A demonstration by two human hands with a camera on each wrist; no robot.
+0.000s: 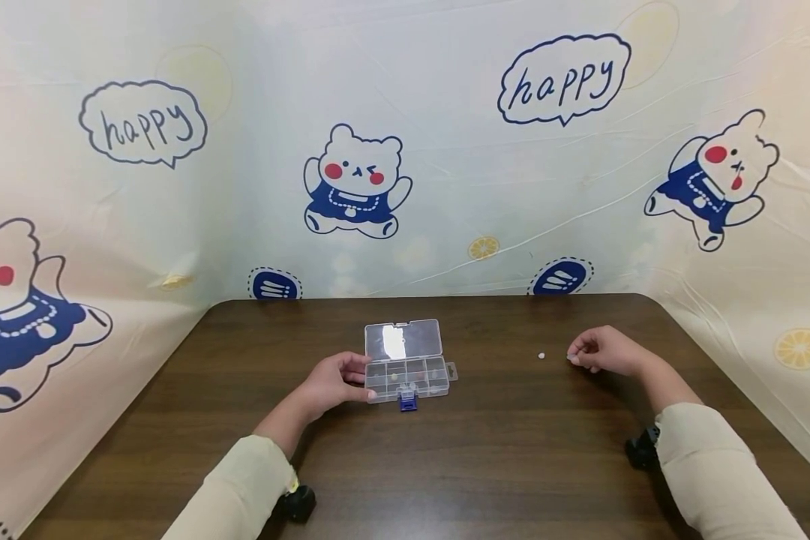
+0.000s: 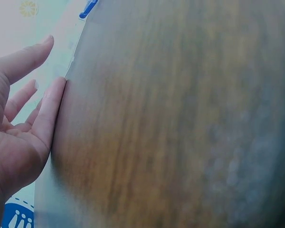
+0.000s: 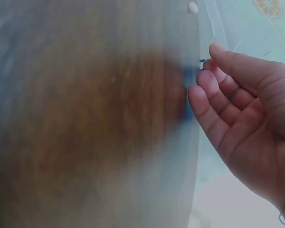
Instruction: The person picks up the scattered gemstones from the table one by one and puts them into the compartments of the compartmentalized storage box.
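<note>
A clear plastic compartment box [image 1: 407, 379] stands on the table with its transparent lid [image 1: 418, 339] raised back and its blue latch [image 1: 408, 403] at the front. A few small pieces lie in its compartments, too small to tell apart. My left hand [image 1: 334, 382] rests against the box's left side, thumb at the front corner and fingers extended toward the hinge. Right of the box, a small white pill-like piece [image 1: 541, 355] lies on the wood. Just beyond it, my right hand [image 1: 607, 351] pinches a tiny pale piece [image 1: 570, 358] between thumb and fingertips, mostly hidden.
The dark wooden table [image 1: 486, 465] ends at a patterned cloth backdrop [image 1: 445, 187] along its back and sides. A clear hanging tab [image 1: 452, 371] sticks out from the box's right end. Black wrist cameras sit beneath both sleeves.
</note>
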